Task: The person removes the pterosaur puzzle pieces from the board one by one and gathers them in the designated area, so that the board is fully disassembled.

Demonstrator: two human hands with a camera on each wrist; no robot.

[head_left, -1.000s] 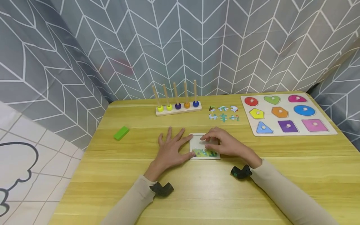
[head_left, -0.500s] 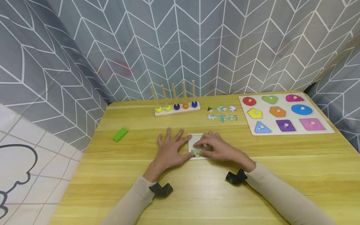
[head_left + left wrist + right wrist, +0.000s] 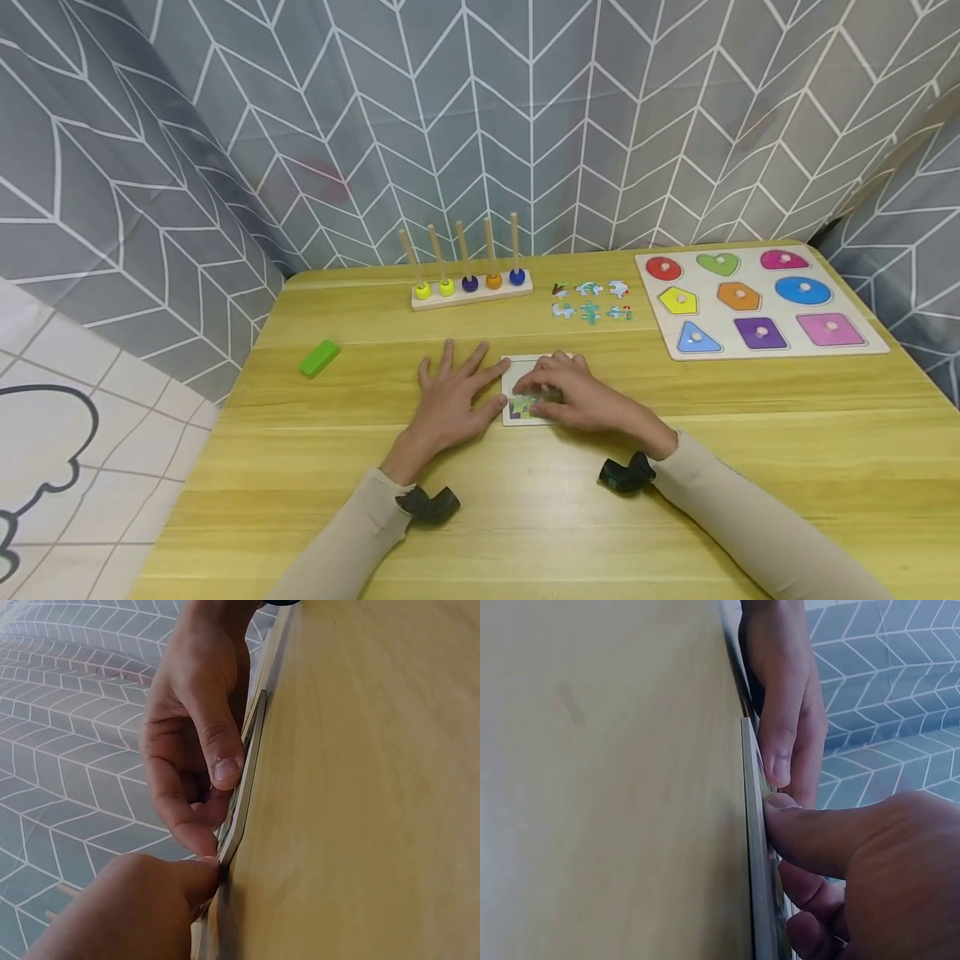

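Observation:
A small white jigsaw board (image 3: 519,412) lies on the wooden table (image 3: 525,517), part of its green picture filled in. My left hand (image 3: 450,402) rests flat beside it with the fingers spread, the thumb against the board's left edge (image 3: 780,750). My right hand (image 3: 579,398) lies over the board with bent fingers, thumb and fingertips pinching a puzzle piece down onto it; the piece itself is mostly hidden. The wrist views show the board edge-on (image 3: 244,791) (image 3: 753,855), with the right thumb (image 3: 802,829) pressed on its surface.
Several loose jigsaw pieces (image 3: 592,302) lie behind the board. A peg stand with coloured rings (image 3: 468,287) stands at the back, a shape-sorting board (image 3: 757,304) at the right, a green block (image 3: 318,358) at the left. Grey patterned curtains close in the table.
My right hand has slid left across the board and now covers most of it, fingertips pressed low. The left hand has stayed put.

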